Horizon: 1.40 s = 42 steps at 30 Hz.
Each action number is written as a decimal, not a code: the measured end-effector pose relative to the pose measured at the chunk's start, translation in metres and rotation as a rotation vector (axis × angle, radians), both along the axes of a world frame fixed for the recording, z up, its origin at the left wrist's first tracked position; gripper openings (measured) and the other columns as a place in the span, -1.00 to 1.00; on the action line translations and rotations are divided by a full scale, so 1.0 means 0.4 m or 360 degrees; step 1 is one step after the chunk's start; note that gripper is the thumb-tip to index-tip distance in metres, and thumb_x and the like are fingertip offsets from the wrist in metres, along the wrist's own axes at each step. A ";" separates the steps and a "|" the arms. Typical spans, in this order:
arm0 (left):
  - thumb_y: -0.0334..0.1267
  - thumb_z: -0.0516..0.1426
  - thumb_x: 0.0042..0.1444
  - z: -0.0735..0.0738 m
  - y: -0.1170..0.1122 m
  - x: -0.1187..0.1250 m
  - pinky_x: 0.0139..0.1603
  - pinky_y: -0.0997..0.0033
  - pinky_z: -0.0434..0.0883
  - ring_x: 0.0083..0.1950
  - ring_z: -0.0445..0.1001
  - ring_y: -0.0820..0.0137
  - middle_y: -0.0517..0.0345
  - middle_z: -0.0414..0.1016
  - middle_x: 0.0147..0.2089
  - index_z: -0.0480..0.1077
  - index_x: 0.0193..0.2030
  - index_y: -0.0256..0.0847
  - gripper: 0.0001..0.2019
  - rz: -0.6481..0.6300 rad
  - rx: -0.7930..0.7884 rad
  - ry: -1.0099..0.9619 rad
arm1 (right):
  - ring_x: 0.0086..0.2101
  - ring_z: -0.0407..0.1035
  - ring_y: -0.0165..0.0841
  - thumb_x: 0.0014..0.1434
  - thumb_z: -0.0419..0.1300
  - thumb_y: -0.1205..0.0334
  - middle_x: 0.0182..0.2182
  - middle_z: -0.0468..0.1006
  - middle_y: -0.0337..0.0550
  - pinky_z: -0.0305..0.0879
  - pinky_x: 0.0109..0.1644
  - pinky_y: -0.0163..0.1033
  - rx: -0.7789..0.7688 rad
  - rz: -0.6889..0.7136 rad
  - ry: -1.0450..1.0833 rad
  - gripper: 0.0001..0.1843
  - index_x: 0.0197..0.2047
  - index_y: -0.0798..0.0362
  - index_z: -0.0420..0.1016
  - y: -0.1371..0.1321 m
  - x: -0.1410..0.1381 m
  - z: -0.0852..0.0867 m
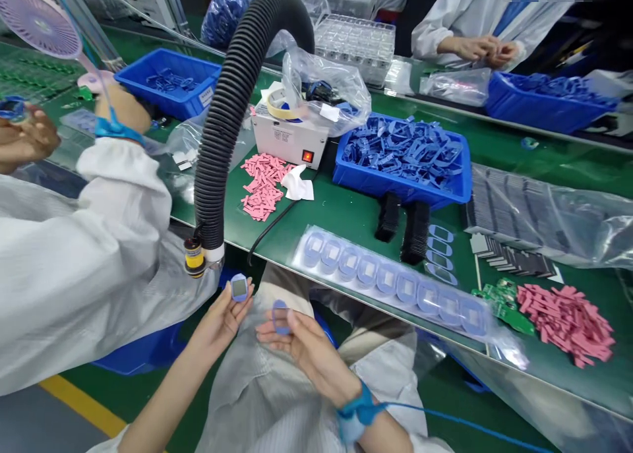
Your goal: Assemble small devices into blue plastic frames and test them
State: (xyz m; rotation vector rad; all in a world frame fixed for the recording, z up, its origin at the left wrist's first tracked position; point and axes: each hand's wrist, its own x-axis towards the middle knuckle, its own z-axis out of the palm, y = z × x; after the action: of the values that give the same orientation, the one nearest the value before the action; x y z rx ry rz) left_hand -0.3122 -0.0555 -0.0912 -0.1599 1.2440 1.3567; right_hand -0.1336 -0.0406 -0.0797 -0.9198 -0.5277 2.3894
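Note:
My left hand (222, 318) is held over my lap, below the table edge, and pinches a small blue frame with a grey screen (239, 287) between thumb and fingers. My right hand (297, 339) is close beside it, palm up, fingers curled around a thin blue oval ring (279, 317). A blue wrist strap (357, 410) with a cord circles my right wrist. On the table in front lies a clear strip (390, 278) carrying a row of blue frames.
A black ribbed hose (232, 110) arches down near my left hand. A blue bin of blue frames (405, 159), a white box with a red switch (289, 140), pink slips (568, 321), black stacks (415, 232) lie on the green table. Co-workers sit left and opposite.

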 end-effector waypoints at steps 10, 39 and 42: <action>-0.17 0.24 0.05 0.195 0.023 0.247 -0.10 0.47 0.52 -0.16 0.61 0.37 0.12 0.67 -0.18 0.55 -0.19 -0.18 -0.79 -0.0485 0.0412 -0.0411 | -0.36 0.51 -0.51 0.12 0.24 -0.01 -0.38 0.63 -0.20 0.40 -0.25 -0.48 -0.0139 -0.0656 0.0461 -0.68 -0.21 0.05 0.58 0.004 0.199 0.162; 0.01 0.27 -0.06 0.237 0.096 0.518 0.15 0.34 0.34 0.09 0.47 0.23 0.16 0.63 -0.07 0.59 -0.22 -0.07 -0.70 -0.0594 0.0447 0.0015 | -0.31 0.56 -0.31 0.08 0.30 0.22 -0.22 0.63 -0.23 0.52 -0.27 -0.36 0.1738 -0.1064 -0.2025 -0.65 -0.02 -0.09 0.50 0.013 0.340 0.206; 0.00 0.27 -0.07 0.223 0.087 0.526 0.13 0.30 0.36 0.07 0.48 0.22 0.18 0.63 -0.08 0.60 -0.23 0.00 -0.73 -0.0609 0.0511 0.0156 | -0.40 0.56 -0.34 0.12 0.26 0.24 -0.21 0.63 -0.23 0.48 -0.43 -0.39 0.1886 -0.0997 -0.2144 -0.64 0.02 -0.11 0.48 0.017 0.327 0.215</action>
State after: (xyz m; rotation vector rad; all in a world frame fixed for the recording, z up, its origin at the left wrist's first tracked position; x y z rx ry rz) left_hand -0.1016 -0.0206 -0.0019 0.3571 1.0537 1.2160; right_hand -0.0027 -0.0336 0.0063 -1.5501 -1.5348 0.3670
